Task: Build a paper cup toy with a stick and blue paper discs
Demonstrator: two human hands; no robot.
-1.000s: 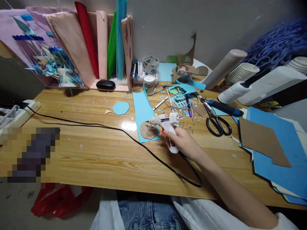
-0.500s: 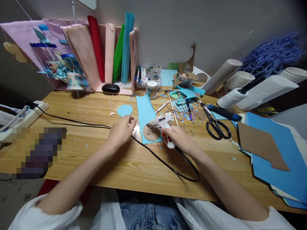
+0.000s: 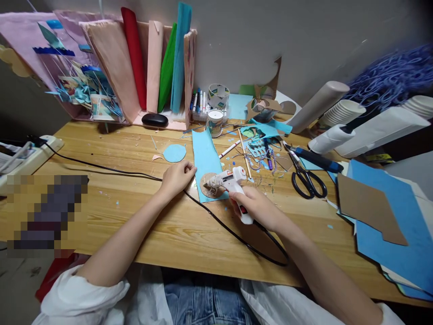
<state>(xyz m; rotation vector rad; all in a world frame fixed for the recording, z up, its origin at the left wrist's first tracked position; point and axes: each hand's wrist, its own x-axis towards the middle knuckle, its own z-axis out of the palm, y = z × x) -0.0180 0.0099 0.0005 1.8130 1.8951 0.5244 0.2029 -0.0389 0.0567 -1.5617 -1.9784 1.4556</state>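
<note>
Gripping glue gun [image 3: 232, 178], right hand [image 3: 259, 207] is clenched, nozzle on cardboard disc [image 3: 207, 186]. Left hand [image 3: 177, 176] curled nearby, grasp cannot be told; could be burned by dripped glue.

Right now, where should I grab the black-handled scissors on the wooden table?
Take the black-handled steel scissors by the two finger loops, from the wooden table's near edge: they lie flat, loops toward you, blades pointing away. Your right hand holds the white glue gun.
</note>
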